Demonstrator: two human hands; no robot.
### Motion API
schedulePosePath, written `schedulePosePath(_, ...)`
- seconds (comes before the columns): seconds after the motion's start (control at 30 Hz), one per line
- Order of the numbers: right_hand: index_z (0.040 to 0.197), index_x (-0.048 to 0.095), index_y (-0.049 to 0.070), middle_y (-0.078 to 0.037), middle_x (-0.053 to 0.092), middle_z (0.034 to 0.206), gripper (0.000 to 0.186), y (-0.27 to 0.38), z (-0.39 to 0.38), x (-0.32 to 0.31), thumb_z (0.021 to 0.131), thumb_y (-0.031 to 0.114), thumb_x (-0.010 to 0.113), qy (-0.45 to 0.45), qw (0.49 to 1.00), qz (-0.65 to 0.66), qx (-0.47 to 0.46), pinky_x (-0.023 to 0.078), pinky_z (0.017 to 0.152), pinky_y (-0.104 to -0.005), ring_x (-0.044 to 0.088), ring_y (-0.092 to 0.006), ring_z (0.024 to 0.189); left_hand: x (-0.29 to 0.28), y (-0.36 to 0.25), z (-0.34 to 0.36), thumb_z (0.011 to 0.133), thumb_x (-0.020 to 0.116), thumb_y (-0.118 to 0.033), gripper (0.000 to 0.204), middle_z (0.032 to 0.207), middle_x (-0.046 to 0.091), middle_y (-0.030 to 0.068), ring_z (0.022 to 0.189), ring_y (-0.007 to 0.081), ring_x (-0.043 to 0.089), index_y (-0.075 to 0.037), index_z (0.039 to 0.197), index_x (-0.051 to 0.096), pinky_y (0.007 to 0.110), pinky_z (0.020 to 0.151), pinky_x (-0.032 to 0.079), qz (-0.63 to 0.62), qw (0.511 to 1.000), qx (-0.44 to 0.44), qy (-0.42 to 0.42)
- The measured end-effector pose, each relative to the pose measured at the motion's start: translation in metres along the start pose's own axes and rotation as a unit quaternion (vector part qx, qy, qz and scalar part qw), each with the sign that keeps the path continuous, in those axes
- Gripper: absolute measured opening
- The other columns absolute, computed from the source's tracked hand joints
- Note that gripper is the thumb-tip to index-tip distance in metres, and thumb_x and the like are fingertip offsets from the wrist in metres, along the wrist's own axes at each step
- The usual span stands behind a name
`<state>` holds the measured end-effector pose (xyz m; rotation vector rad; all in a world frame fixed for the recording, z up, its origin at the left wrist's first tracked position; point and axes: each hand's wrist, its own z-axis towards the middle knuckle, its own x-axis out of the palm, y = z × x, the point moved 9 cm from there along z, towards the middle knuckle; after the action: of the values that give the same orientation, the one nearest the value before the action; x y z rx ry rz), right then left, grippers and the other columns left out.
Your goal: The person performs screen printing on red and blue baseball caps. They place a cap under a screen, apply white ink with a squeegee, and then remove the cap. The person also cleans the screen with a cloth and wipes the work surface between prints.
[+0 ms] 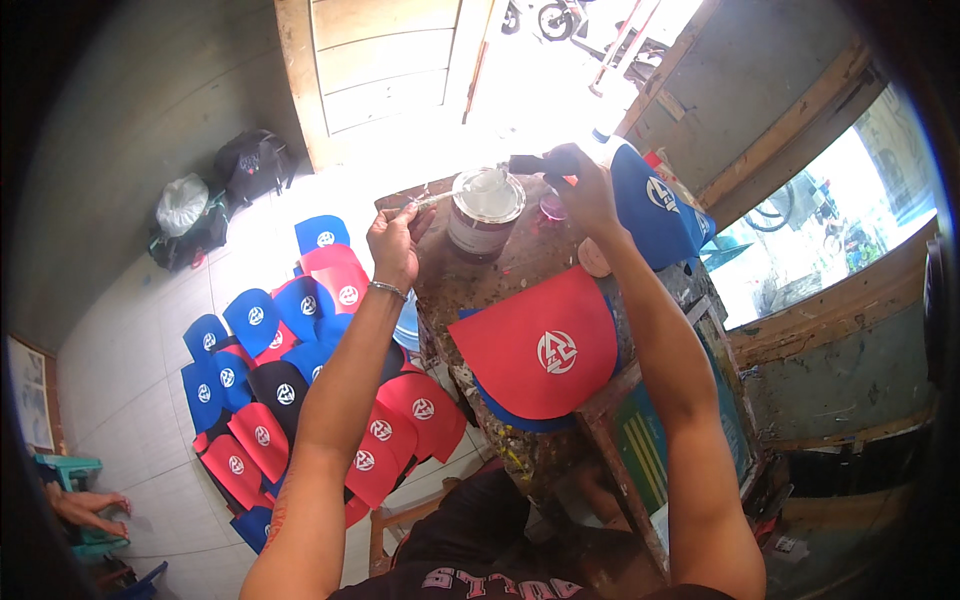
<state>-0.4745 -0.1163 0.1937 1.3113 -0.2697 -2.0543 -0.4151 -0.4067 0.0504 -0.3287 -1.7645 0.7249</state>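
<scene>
On the worktable (430, 270) stands a round can (478, 238) with a whitish top and a shiny rim. To its left, my left hand (394, 245) is closed on a thin pale stick, whose end points toward the rim. My right hand (585, 190) grips a dark flat tool (530, 164) at the can's far right edge; glare hides its exact kind. Closer to me lies a red rounded sheet (500, 345) with a white emblem, on top of a blue sheet (505, 408). A small pink cup (552, 207) sits beside the can.
Many red, blue and black emblem sheets (250, 385) cover the floor at left. Blue sheets (640, 185) stand at the table's right side, near a round pale lid (593, 257). Bags (250, 165) rest by the wall. Another person's legs (90, 510) show at lower left.
</scene>
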Motion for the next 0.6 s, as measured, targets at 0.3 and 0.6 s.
schedulePosePath(0.3,0.109,0.067,0.004,-0.009,0.077,0.101,0.026,0.011,-0.001,0.000,0.085,0.004,0.075,0.006,0.999,0.028,-0.022,0.055,0.087,-0.0333,0.074,-0.0185,0.096,-0.005,0.005,0.004,0.097,0.057,0.009,0.014,0.110,0.058,0.0173,0.104,0.0357,0.069,0.003,0.103,0.047,0.044,0.096,0.065,0.000,1.000,-0.006,0.003)
schedulePosePath(0.6,0.110,0.066,0.003,-0.009,0.075,0.095,0.024,0.011,-0.002,0.006,0.087,0.003,0.073,0.030,0.999,0.032,-0.025,0.055,0.086,-0.0345,0.074,-0.0207,0.091,0.001,0.000,-0.004,0.096,0.056,0.011,0.025,0.115,0.054,0.0190,0.107,0.0369,0.067,0.007,0.117,0.042,0.046,0.097,0.065,-0.004,1.000,-0.009,-0.007)
